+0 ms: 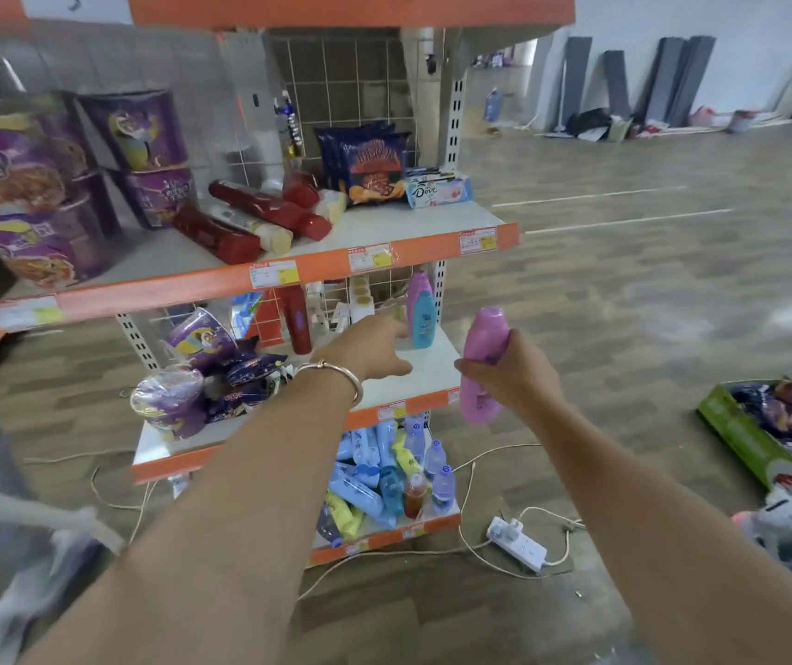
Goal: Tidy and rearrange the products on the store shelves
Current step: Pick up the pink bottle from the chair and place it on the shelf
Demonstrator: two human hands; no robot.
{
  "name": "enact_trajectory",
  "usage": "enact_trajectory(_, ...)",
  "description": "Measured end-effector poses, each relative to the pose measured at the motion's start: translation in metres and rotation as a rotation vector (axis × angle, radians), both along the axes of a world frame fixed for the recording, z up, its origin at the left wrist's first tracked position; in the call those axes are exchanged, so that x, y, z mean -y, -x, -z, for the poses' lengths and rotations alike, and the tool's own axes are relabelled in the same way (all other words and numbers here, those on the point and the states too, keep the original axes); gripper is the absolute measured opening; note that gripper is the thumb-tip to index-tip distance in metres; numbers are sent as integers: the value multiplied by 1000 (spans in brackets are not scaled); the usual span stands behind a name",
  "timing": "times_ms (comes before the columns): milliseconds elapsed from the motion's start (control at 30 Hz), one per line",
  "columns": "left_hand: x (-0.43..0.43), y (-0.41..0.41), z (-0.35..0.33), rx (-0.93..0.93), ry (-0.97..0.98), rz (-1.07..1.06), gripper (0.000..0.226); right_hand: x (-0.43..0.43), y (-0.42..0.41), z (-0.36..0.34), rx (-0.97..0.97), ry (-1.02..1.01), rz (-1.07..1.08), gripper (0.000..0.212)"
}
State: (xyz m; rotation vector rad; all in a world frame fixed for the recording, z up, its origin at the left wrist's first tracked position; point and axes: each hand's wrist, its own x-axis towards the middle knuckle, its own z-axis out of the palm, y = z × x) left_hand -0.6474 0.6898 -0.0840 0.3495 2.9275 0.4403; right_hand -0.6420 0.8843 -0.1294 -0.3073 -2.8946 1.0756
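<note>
- One pink bottle [484, 364] sits in my right hand [511, 371], fingers wrapped round its middle, cap end up and tilted; it is off the shelf, at 3 o'clock from the middle shelf's [427, 364] right edge.
- The bottle is smooth, rounded, plain pink with a small darker label under my fingers; any print is too blurred to read.
- My left hand [375, 345] reaches over the middle shelf with fingers spread loosely, holding nothing; a thin bangle [336, 371] rings the wrist.
- At 12 o'clock from that hand stands a second bottle, pink-topped with a blue body [420, 312], upright near the shelf's back right corner.
- At 10 o'clock from the hand, one red bottle [299, 319] stands upright.
- At 9 o'clock, two purple noodle bowls [178, 376] lie tipped among dark snack packets [252, 371].
- The bottom shelf [384, 537] holds a jumbled heap of blue, yellow and clear bottles [384, 477]; I cannot count them.
- The top shelf [384, 223] carries stacked purple noodle tubs [137, 151], red biscuit tubes [259, 211], blue crisp bags [370, 163] and a Dove pack [437, 189].
- A green box [744, 439] on the floor at 3 o'clock holds dark packets.
- One white power strip [519, 542] lies on the floor.
</note>
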Motion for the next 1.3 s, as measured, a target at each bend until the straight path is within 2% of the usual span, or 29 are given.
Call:
enact_trajectory(400,-43,84,37,109,-57,-195,61,-30,120,45,93,-29,-132,53)
enact_trajectory(700,-23,162,88,108,-13,-223,63,-11,197,90,146,-54,-131,59)
enact_trajectory(900,-4,205,127,89,52,-212,52,12,245,133,152,-60,-133,58)
enact_trajectory(1300,22,266,203,115,-6,-196,49,45,327,219,164,82,-105,61)
